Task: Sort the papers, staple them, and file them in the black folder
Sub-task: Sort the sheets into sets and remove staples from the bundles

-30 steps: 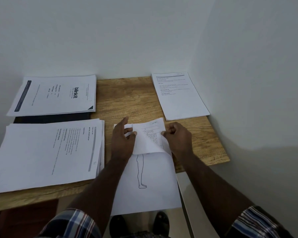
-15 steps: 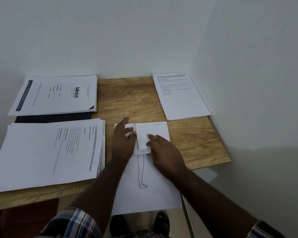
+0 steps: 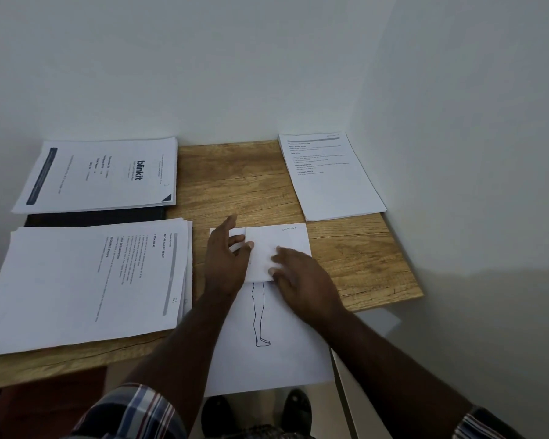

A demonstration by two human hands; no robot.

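A white sheet with a line drawing of legs [image 3: 267, 343] lies at the front of the wooden table [image 3: 235, 185] and overhangs its edge. Its top part is folded down into a flap [image 3: 279, 242] marked with handwriting. My left hand [image 3: 225, 261] rests on the flap's left side with straight fingers. My right hand [image 3: 301, 274] presses flat on the flap's lower right. A black folder [image 3: 92, 217] lies at the left, mostly hidden under paper stacks.
A thick stack of printed sheets [image 3: 86, 280] fills the front left. A stack headed "blinkit" [image 3: 102, 174] lies at the back left on the folder. Another printed stack [image 3: 330, 175] sits at the back right against the wall. My shoes show below the table.
The flap, held up by both hands a second ago, now lies flat. My right hand moved from the flap's right corner onto its face and presses it down.
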